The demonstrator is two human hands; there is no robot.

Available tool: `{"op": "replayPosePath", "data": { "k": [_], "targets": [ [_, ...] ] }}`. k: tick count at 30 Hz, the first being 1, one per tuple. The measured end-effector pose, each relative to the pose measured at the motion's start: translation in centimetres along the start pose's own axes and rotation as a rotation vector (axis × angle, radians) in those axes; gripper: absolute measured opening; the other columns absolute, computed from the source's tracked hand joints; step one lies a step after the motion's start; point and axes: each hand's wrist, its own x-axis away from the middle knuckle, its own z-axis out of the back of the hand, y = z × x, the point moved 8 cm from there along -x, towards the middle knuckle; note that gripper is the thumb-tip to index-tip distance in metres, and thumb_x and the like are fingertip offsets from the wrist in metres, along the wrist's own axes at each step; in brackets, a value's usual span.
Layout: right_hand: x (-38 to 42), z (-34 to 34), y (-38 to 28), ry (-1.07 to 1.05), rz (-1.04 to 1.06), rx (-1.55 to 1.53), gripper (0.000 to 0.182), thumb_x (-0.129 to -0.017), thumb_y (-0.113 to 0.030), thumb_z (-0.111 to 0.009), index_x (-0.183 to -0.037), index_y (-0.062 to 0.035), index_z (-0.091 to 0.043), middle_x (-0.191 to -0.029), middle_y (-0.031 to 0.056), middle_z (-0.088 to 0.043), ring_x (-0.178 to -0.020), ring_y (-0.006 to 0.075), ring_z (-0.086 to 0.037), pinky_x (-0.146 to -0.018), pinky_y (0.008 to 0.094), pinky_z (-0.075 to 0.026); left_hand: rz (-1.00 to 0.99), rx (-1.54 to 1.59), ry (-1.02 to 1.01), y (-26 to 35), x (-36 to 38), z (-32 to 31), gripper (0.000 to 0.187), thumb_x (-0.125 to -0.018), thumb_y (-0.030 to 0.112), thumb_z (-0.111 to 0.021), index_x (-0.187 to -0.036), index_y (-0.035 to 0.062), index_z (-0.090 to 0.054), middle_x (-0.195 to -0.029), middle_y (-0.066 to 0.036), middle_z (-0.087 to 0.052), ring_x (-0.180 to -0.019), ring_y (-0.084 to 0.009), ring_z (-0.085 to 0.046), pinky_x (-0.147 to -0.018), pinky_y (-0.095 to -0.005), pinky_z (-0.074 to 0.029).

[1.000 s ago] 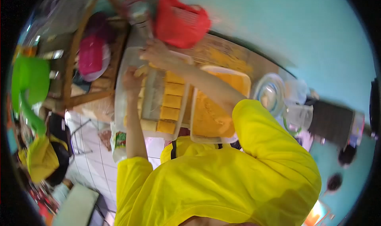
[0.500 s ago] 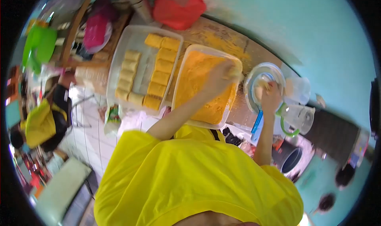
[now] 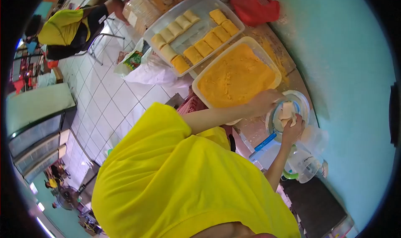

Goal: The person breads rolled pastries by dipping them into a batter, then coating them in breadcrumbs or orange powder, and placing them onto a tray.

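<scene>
Pale pieces of dough lie in a round bowl, between the two grips: just right of the left grip and just above the right grip. The right grip reaches in over the lower edge of the bowl with its fingers bent against the dough; whether it has firm hold of a piece I cannot tell. The left grip is at the bowl's left edge, its back towards the camera and its fingers mostly hidden, so how far open it is, or whether it has hold of anything, I cannot tell. A blue handle slants away from the bowl, below the left grip and to the left of the right one. Near the right grip, below it, is a clear jug with a green handle. Up and left of the left grip, a plastic tub holds orange crumbs. Farther that way is a clear tray with plain rolls along its left side and crumb-coated rolls along its right. Loose crumbs dust the counter above the left grip, and a red bag sits farther up by the wall. Well apart from both grips, at the upper left, another person in a yellow shirt sits on a chair.
</scene>
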Motion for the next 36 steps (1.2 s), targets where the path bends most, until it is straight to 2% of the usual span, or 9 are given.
{"op": "replayPosePath", "data": {
  "k": [2,6,9,12,16,21,29,33,36],
  "targets": [
    [-0.5,-0.1,-3.6,-0.028,0.077,-0.236,0.025,-0.08,-0.007,-0.058,-0.105,-0.006,-0.058,-0.095,0.0143,-0.055,-0.085,0.0329,-0.056,-0.072,0.0417,-0.045,0.295,0.269,0.058,-1.3,2.9,6.7,0.031,-0.078,-0.006,-0.055,-0.106,0.0049,-0.062,-0.1,-0.012,-0.063,-0.081,-0.0206,-0.064,-0.073,-0.0323,-0.052],
    [1.1,-2.8,-14.2,-0.215,0.223,-0.563,0.021,-0.081,-0.007,-0.058,-0.102,-0.0042,-0.057,-0.086,0.0121,-0.055,-0.073,0.0272,-0.056,-0.063,0.0355,-0.045,0.508,0.262,0.892,-4.1,15.2,22.4,0.02,-0.092,0.009,-0.045,-0.105,0.0066,-0.06,-0.077,-0.005,-0.06,-0.061,-0.0096,-0.054,-0.055,-0.022,-0.046],
    [4.8,-5.5,-23.6,-0.501,0.3,-0.572,0.02,-0.08,-0.015,-0.063,-0.096,-0.0052,-0.056,-0.08,0.0111,-0.056,-0.066,0.0286,-0.057,-0.06,0.0381,-0.046,1.007,0.097,0.997,-9.9,27.3,29.0,0.029,-0.097,0.017,-0.034,-0.11,0.0055,-0.056,-0.076,-0.006,-0.061,-0.064,-0.0112,-0.055,-0.061,-0.0242,-0.048],
    [9.2,-8.9,-30.0,-0.575,0.623,-0.477,0.025,-0.079,-0.023,-0.066,-0.094,-0.0065,-0.055,-0.079,0.0123,-0.057,-0.07,0.0315,-0.06,-0.06,0.0409,-0.048,1.082,0.143,0.883,-17.1,34.0,29.5,0.03,-0.094,0.01,-0.036,-0.118,0.0061,-0.054,-0.087,-0.012,-0.063,-0.076,-0.0131,-0.059,-0.069,-0.0265,-0.049],
    [11.3,-13.3,-31.4,-0.665,0.563,-0.392,0.02,-0.08,-0.02,-0.064,-0.092,-0.0071,-0.054,-0.08,0.0125,-0.056,-0.068,0.0345,-0.058,-0.059,0.0432,-0.047,0.69,-0.33,0.503,-24.5,31.7,28.7,0.052,-0.08,-0.003,-0.032,-0.127,0.0098,-0.048,-0.096,-0.019,-0.061,-0.082,-0.0242,-0.058,-0.072,-0.0328,-0.048],
    [11.6,-14.4,-31.7,-0.672,0.643,-0.291,0.017,-0.078,-0.012,-0.061,-0.094,-0.0086,-0.054,-0.078,0.0107,-0.052,-0.065,0.0321,-0.058,-0.056,0.0415,-0.047,0.727,0.317,0.386,-35.4,27.4,24.3,0.038,-0.088,0.005,-0.035,-0.123,0.0072,-0.048,-0.097,-0.022,-0.06,-0.086,-0.0342,-0.059,-0.079,-0.0376,-0.046],
    [7.1,-12.6,-35.3,-0.507,0.47,-0.547,0.014,-0.074,-0.012,-0.068,-0.083,-0.0059,-0.059,-0.079,0.0105,-0.054,-0.068,0.0292,-0.055,-0.056,0.0376,-0.044,0.94,0.327,0.347,-43.4,28.0,23.0,0.035,-0.09,0.008,-0.035,-0.122,0.0066,-0.048,-0.097,-0.022,-0.06,-0.087,-0.0353,-0.059,-0.079,-0.0382,-0.046],
    [2.4,-12.1,-43.3,-0.365,0.761,-0.497,0.022,-0.072,-0.014,-0.068,-0.091,-0.0041,-0.061,-0.092,0.0129,-0.057,-0.088,0.0318,-0.056,-0.076,0.0415,-0.044,0.988,0.314,0.376,-44.4,29.1,22.4,0.034,-0.09,0.009,-0.036,-0.121,0.0063,-0.048,-0.097,-0.023,-0.06,-0.087,-0.0359,-0.059,-0.079,-0.0385,-0.046],
    [2.0,-16.4,-48.1,-0.57,0.957,-0.402,0.027,-0.074,-0.015,-0.067,-0.097,-0.0038,-0.06,-0.106,0.014,-0.056,-0.104,0.0328,-0.052,-0.091,0.0448,-0.039,1.013,0.308,0.394,-44.3,29.8,22.3,0.033,-0.091,0.01,-0.036,-0.121,0.0061,-0.049,-0.097,-0.023,-0.06,-0.088,-0.0363,-0.059,-0.079,-0.0387,-0.046]
  ]
}}
